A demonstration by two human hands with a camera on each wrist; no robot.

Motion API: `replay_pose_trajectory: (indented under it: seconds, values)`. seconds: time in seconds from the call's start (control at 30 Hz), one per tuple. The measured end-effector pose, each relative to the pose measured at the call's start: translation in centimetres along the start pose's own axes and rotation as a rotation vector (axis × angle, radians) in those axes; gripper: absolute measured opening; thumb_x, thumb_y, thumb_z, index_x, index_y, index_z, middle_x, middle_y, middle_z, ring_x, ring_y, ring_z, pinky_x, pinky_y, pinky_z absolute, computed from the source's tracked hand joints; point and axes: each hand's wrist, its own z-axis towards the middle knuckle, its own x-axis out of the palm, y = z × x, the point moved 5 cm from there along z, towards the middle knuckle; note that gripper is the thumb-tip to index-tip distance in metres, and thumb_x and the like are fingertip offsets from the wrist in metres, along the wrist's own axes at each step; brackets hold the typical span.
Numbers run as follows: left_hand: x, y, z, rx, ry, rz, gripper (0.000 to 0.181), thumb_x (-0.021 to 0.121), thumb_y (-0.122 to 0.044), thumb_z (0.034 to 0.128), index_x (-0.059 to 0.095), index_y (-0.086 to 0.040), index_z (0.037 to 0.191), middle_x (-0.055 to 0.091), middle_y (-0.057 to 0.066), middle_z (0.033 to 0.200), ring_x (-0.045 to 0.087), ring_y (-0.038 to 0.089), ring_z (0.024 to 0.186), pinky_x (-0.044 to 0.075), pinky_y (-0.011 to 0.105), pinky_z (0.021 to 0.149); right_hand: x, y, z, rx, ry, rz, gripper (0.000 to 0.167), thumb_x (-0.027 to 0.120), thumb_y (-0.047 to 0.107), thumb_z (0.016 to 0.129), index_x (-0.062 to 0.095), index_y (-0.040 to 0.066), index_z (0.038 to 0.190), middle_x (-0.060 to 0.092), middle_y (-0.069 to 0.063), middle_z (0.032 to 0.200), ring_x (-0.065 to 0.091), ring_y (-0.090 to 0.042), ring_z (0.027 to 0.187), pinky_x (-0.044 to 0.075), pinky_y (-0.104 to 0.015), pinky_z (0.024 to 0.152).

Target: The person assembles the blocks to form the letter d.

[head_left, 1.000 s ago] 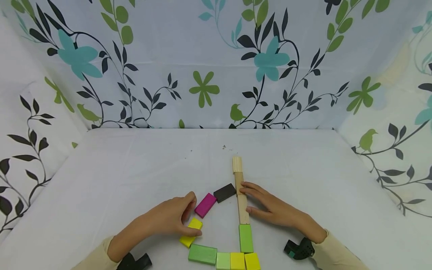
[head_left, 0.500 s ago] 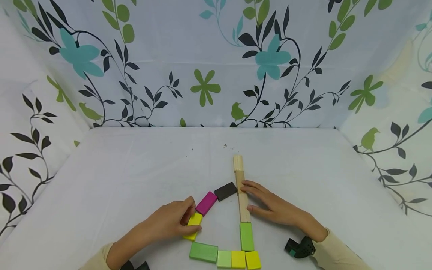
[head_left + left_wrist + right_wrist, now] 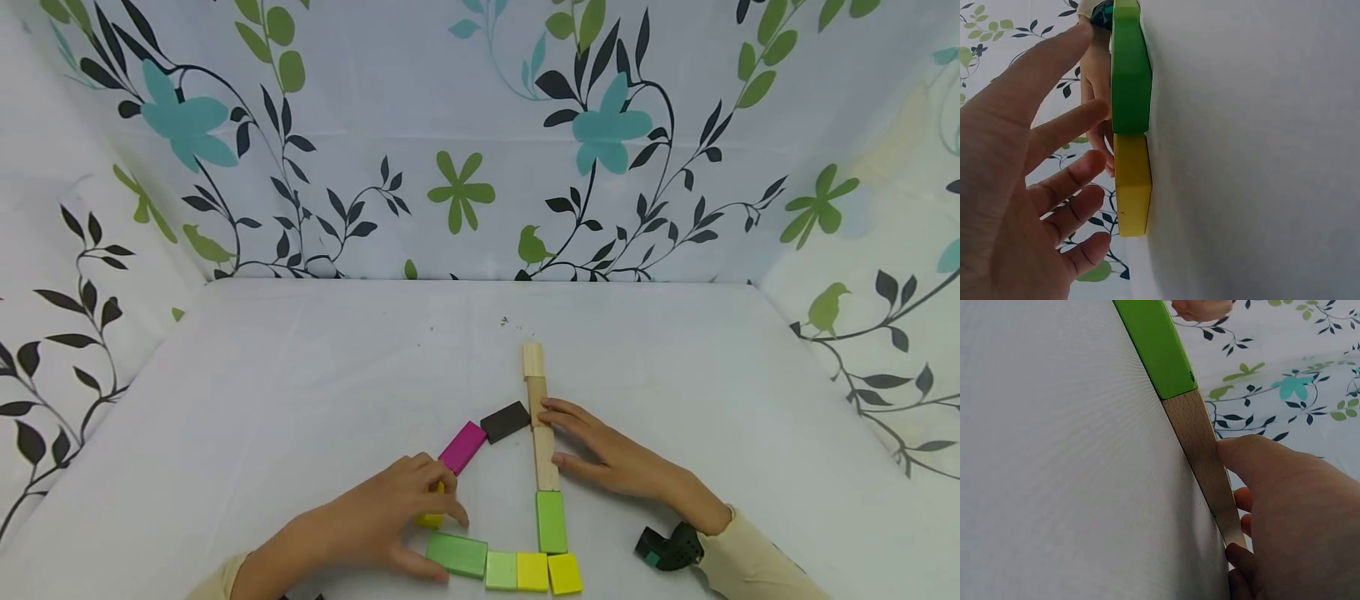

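Observation:
Wooden toy blocks form a closed loop with a tail on the white table. In the head view my left hand [image 3: 382,512] hovers with spread fingers over a yellow block [image 3: 431,521], mostly covered by it, its thumb by the green block [image 3: 457,555]. The left wrist view shows that yellow block [image 3: 1132,187] end to end with the green one [image 3: 1131,81], the fingers relaxed around nothing. My right hand [image 3: 622,467] rests its fingertips along the plain wood blocks [image 3: 546,460]; in the right wrist view its thumb touches a plain block [image 3: 1194,434] beside a green one [image 3: 1157,347].
A magenta block [image 3: 462,447] and a black block [image 3: 506,422] close the upper left side. Light green [image 3: 501,571] and yellow blocks [image 3: 532,572] run along the near side. A shorter wood piece [image 3: 533,360] tops the line. Patterned cloth [image 3: 465,142] stands behind.
My left hand pushed the yellow block up against the magenta one, then let go and shifted nearer, its thumb moving to the green block. My right hand stayed at the wood blocks.

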Motion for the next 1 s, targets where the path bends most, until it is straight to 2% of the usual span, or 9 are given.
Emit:
replay_pose_trajectory:
  seconds: [0.07,0.13,0.4,0.5,0.63,0.8,0.9,1.0]
  values:
    - [0.2,-0.3,-0.1,0.048,0.004,0.032,0.032,0.071,-0.055,0.0821,0.069,-0.033,0.105,0.05,-0.013,0.108,0.042,0.006,0.104,0.039,0.022,0.087,0.0,-0.1,0.0,0.003,-0.003,-0.001,0.055,0.057,0.029,0.099,0.038,0.018,0.149,0.028,-0.004,0.158,0.031,-0.026,0.143,0.034,-0.049,0.11]
    - [0.2,-0.4,-0.2,0.061,0.005,0.057,0.027,0.072,-0.052,0.0825,0.071,-0.034,0.103,0.051,-0.012,0.109,0.041,0.008,0.108,0.04,0.024,0.089,0.0,-0.1,-0.1,0.004,-0.003,0.0,0.055,0.058,0.029,0.099,0.038,0.018,0.149,0.027,-0.003,0.158,0.03,-0.026,0.144,0.033,-0.048,0.11]
    - [0.1,-0.2,-0.5,0.035,0.024,0.049,0.025,0.074,-0.047,0.0818,0.07,-0.037,0.105,0.052,-0.011,0.116,0.038,0.012,0.119,0.04,0.034,0.097,0.0,-0.1,0.0,0.011,0.002,0.002,0.055,0.058,0.029,0.099,0.038,0.017,0.149,0.027,-0.003,0.158,0.031,-0.026,0.143,0.034,-0.049,0.11]
    - [0.1,-0.7,-0.1,0.084,-0.034,0.071,0.032,0.073,-0.052,0.0806,0.067,-0.034,0.107,0.052,-0.011,0.117,0.04,0.011,0.118,0.041,0.033,0.095,-0.1,0.0,0.0,0.017,0.004,0.001,0.055,0.058,0.03,0.099,0.038,0.017,0.149,0.027,-0.003,0.158,0.031,-0.026,0.143,0.034,-0.05,0.11]
    - [0.4,-2.2,1.3,0.17,-0.091,0.151,0.039,0.068,-0.059,0.0817,0.066,-0.029,0.106,0.054,-0.01,0.112,0.043,0.012,0.115,0.041,0.028,0.092,-0.2,0.0,0.0,0.018,-0.001,0.003,0.056,0.058,0.029,0.098,0.038,0.017,0.149,0.028,-0.003,0.158,0.032,-0.026,0.143,0.035,-0.05,0.109]
    - [1.4,-3.7,2.8,0.191,-0.012,0.202,0.033,0.065,-0.057,0.0851,0.068,-0.028,0.101,0.056,-0.01,0.107,0.042,0.011,0.116,0.041,0.027,0.094,-0.2,-0.1,0.0,0.016,-0.003,0.005,0.055,0.058,0.03,0.098,0.038,0.018,0.149,0.028,-0.002,0.158,0.031,-0.025,0.143,0.035,-0.047,0.11]
    - [1.7,-4.0,3.1,0.175,0.03,0.215,0.028,0.068,-0.051,0.0857,0.069,-0.027,0.1,0.057,-0.01,0.106,0.042,0.011,0.116,0.042,0.028,0.094,-0.2,-0.1,0.0,0.011,-0.004,0.008,0.055,0.058,0.03,0.098,0.038,0.019,0.148,0.028,-0.002,0.158,0.031,-0.024,0.143,0.034,-0.045,0.111]
    - [1.8,-3.9,3.1,0.165,0.046,0.221,0.025,0.069,-0.047,0.0855,0.068,-0.027,0.101,0.057,-0.01,0.105,0.042,0.011,0.116,0.042,0.028,0.094,-0.2,-0.1,0.0,0.011,-0.003,0.011,0.054,0.058,0.03,0.099,0.039,0.019,0.148,0.028,-0.003,0.158,0.031,-0.025,0.143,0.034,-0.045,0.111]
